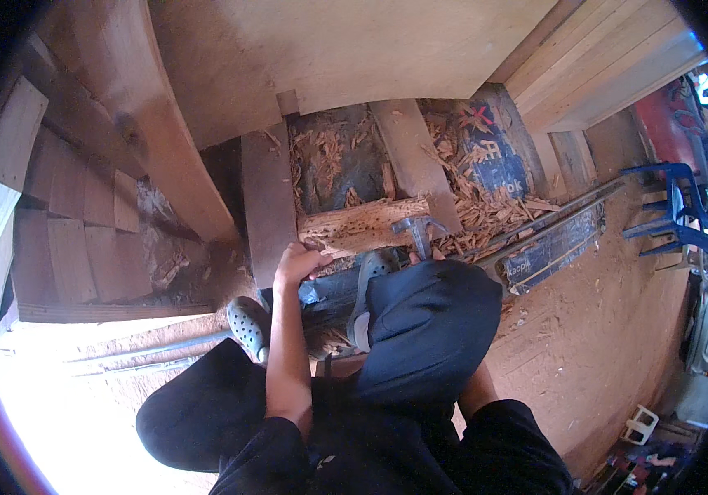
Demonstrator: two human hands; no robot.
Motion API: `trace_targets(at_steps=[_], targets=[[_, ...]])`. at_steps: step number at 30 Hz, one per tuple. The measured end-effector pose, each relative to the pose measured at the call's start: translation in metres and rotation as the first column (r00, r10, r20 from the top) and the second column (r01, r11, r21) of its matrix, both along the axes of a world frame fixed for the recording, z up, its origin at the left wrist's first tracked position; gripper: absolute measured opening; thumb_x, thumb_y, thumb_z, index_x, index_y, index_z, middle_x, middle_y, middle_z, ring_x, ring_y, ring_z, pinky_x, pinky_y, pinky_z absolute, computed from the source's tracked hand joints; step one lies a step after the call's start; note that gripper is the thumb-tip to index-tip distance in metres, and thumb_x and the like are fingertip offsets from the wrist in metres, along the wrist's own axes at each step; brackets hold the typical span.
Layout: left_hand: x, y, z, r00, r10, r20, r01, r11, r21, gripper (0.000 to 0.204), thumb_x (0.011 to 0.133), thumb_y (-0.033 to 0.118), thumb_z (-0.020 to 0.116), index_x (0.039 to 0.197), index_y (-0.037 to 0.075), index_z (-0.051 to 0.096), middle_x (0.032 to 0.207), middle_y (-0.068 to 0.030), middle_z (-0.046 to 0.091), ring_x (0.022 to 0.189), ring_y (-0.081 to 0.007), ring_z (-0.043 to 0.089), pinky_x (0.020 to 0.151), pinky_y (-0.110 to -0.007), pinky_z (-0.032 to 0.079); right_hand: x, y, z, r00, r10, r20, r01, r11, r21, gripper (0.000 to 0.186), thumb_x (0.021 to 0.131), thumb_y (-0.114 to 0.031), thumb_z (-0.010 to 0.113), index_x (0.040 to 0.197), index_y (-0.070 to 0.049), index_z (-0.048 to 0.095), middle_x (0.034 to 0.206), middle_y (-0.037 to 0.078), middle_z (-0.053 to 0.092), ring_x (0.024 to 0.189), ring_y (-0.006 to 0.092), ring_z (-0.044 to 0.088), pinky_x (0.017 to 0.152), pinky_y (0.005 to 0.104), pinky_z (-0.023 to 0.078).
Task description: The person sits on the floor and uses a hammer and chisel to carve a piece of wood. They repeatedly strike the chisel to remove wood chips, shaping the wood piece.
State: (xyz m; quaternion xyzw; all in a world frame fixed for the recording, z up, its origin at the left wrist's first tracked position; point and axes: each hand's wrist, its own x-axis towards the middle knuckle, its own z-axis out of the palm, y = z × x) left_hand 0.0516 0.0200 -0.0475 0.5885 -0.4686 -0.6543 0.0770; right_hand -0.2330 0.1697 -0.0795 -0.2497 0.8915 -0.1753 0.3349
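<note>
A rough, pitted piece of wood [362, 224] lies crosswise over two brown boards in front of me. My left hand [296, 264] is closed at its near left end, fingers curled against the edge. Over the wood's right end is a claw hammer [421, 231], its metal head uppermost. My right hand [436, 256] grips it low down, mostly hidden behind my raised knee. Wood chips [473, 219] are scattered around the piece. My feet, in grey clogs [248, 323], are close to its near side.
Large wooden panels [329, 49] rise at the far side, and a thick plank [156, 107] leans at the left. Metal bars [548, 219] and a flattened printed box [552, 252] lie at right. Further right stands a blue plastic chair [684, 214].
</note>
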Motion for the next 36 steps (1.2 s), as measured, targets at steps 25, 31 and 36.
trace_targets(at_steps=[25,31,36], targets=[[-0.047,0.055,-0.033,0.788,0.614,0.039,-0.615,0.784,0.082,0.069,0.062,0.010,0.079,0.120,0.001,0.043,0.101,-0.0109,0.062,0.069,-0.0216,0.061,0.047,-0.030,0.049,-0.007,-0.002,0.004,0.917,0.024,0.399,0.110,0.945,-0.308,0.083,0.079,-0.004,0.071,0.144,-0.012,0.020,0.095,0.015,0.062,0.068,0.0198,0.063,0.056,0.0369,0.052],[-0.047,0.061,-0.048,0.760,0.647,0.061,-0.650,0.759,0.035,0.060,0.063,0.007,0.078,0.114,0.004,0.047,0.093,-0.0098,0.062,0.050,-0.0165,0.053,0.044,-0.029,0.044,-0.010,-0.013,0.024,0.879,0.147,0.454,0.097,0.876,-0.473,0.081,0.076,-0.007,0.072,0.142,-0.009,0.026,0.100,0.010,0.061,0.067,0.0199,0.060,0.062,0.0336,0.050],[-0.051,0.063,-0.053,0.701,0.711,-0.053,-0.708,0.703,0.057,0.058,0.064,0.007,0.078,0.113,0.005,0.047,0.088,-0.0086,0.063,0.046,-0.0165,0.051,0.044,-0.029,0.042,-0.023,-0.036,0.012,0.906,0.293,0.305,-0.038,0.774,-0.631,0.060,0.074,-0.008,0.069,0.128,-0.002,0.044,0.098,0.009,0.061,0.075,0.0182,0.059,0.070,0.0293,0.047]])
